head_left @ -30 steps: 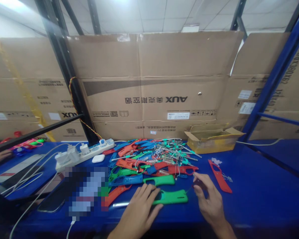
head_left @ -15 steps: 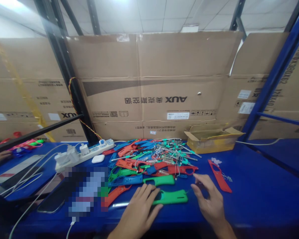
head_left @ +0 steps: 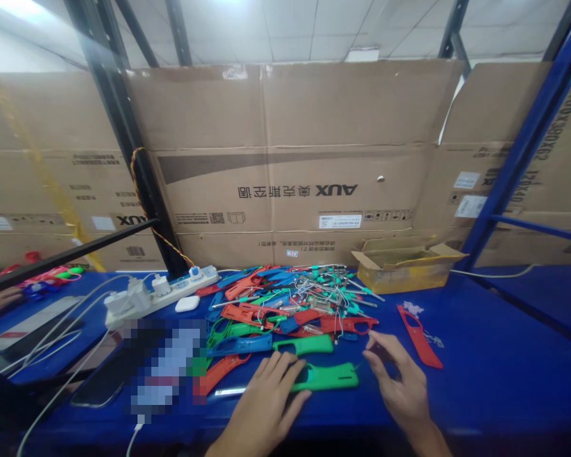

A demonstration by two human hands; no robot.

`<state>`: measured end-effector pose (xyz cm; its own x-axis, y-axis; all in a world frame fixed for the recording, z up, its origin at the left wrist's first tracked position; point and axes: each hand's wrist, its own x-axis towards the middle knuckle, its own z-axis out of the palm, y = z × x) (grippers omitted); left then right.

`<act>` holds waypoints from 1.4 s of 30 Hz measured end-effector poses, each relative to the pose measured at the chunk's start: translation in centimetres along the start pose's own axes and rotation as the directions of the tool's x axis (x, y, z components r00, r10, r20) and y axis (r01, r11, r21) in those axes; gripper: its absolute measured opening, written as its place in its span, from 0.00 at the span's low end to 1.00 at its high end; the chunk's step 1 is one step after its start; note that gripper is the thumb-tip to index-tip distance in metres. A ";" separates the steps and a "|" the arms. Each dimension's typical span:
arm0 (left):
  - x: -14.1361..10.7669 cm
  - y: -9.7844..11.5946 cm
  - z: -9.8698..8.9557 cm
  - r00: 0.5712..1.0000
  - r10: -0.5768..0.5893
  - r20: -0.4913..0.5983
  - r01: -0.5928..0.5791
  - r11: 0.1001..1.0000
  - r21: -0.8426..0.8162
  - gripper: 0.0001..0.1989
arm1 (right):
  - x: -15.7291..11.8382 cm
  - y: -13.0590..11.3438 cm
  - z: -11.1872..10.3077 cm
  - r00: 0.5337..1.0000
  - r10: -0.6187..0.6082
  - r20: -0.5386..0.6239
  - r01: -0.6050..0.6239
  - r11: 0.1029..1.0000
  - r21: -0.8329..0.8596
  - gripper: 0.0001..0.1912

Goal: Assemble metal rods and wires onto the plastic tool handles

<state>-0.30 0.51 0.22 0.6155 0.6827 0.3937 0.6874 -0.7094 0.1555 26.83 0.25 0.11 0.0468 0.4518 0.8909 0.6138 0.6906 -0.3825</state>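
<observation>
A green long-nosed gas lighter (head_left: 335, 376) lies on the blue table, its metal tube (head_left: 229, 391) pointing left. My left hand (head_left: 273, 393) is wrapped over its middle and holds it down, covering part of the handle and tube. Just off the lighter's right end, my right hand (head_left: 402, 381) has thumb and forefinger brought together; whatever is between the tips is too small to make out. Behind both hands is a pile of red, blue and green lighter casings, with a green one (head_left: 309, 344) closest. Metal tubes and white wires (head_left: 330, 289) lie among them.
A red casing half (head_left: 421, 339) lies to the right beside small clear parts (head_left: 434, 339). An open cardboard box (head_left: 404, 276) stands behind. On the left are a power strip (head_left: 171, 298), a white case (head_left: 187, 304), cables and phones (head_left: 109, 374). Another person's hand (head_left: 0, 303) shows far left.
My right thumb and forefinger have shifted slightly and drawn closer together. My left hand and the green lighter stay where they were.
</observation>
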 end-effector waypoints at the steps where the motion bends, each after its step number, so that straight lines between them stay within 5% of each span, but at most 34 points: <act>1: 0.0 0.0 0.0 1.000 0.000 0.005 0.000 1.000 -0.002 0.19 | 0.1 0.0 -0.1 1.000 -0.009 -0.007 0.009 1.000 -0.005 0.16; 12: 0.1 0.1 0.0 1.000 0.002 0.012 -0.002 1.000 0.008 0.19 | -0.8 0.2 0.1 0.996 0.078 0.042 -0.078 0.997 0.008 0.19; 25: -0.1 0.1 0.2 1.000 -0.003 0.002 0.003 1.000 0.011 0.20 | -0.3 0.0 0.3 0.996 0.002 -0.087 -0.014 0.991 -0.135 0.15; 29: 0.0 0.1 0.1 1.000 -0.007 0.010 0.007 1.000 0.005 0.20 | -0.3 0.0 0.2 1.000 -0.002 -0.018 0.000 0.996 -0.088 0.14; 36: -0.1 -0.1 0.2 1.000 0.005 -0.023 -0.005 1.000 0.014 0.19 | -1.1 0.3 0.2 0.994 0.112 -0.001 -0.112 0.993 -0.028 0.18; 42: -0.1 -0.1 0.2 1.000 0.006 -0.020 -0.005 1.000 0.008 0.19 | -0.3 0.1 0.0 0.998 0.018 -0.067 -0.024 0.996 -0.091 0.12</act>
<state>-0.32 0.53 -0.05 0.6114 0.6750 0.4129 0.6870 -0.7118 0.1463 26.89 0.20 -0.24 0.1100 0.4252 0.8984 0.6816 0.6256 -0.3796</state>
